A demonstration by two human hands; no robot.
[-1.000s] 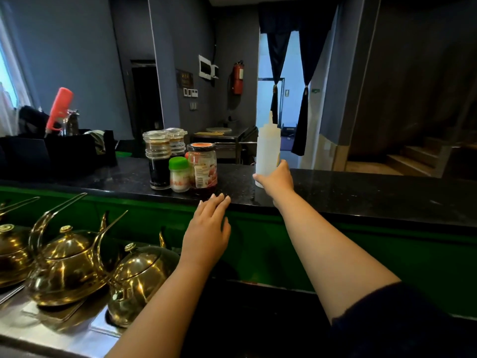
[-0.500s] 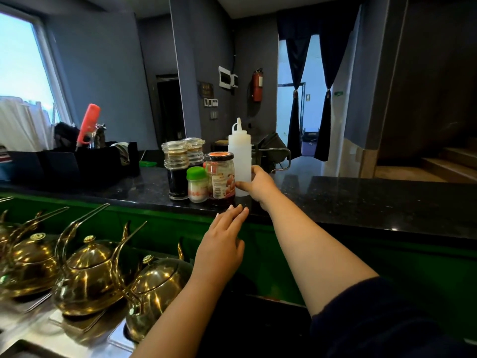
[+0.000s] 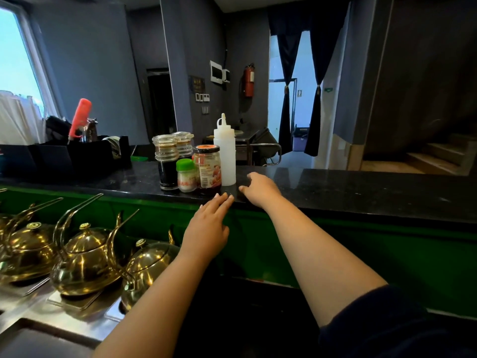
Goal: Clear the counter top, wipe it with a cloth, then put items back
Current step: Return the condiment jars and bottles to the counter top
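**A:** The squeeze bottle (image 3: 225,153), where was it standing from your hands?

**Me:** It stood upright on the black counter top (image 3: 361,192), at the right end of the small group, just beside the red-lidded jar (image 3: 207,167). Its long axis was vertical, with the nozzle pointing up. From my right hand (image 3: 259,190) it lay a little to the left and a little further from me. My right hand was the nearer one, near the bottle's base but apart from it, fingers loose and spread, grasping nothing.

**A:** And your left hand (image 3: 206,228)?

**Me:** It was lower, with straight fingers whose tips were at the front edge of the counter, just in front of the jar. It also held nothing. I could not tell if the fingertips really touched the edge.

**A:** What else was in the group?

**Me:** A green-capped small bottle (image 3: 185,175), a dark sauce dispenser (image 3: 166,161) and a second dispenser (image 3: 183,143) behind it, all close together.

**A:** Was there room to move?

**Me:** To the right the counter was bare and wide. To the left the jars were tight, so I judged that any reach there could knock them. Below the front edge stood the brass kettles (image 3: 85,264), so nothing should be slid toward me
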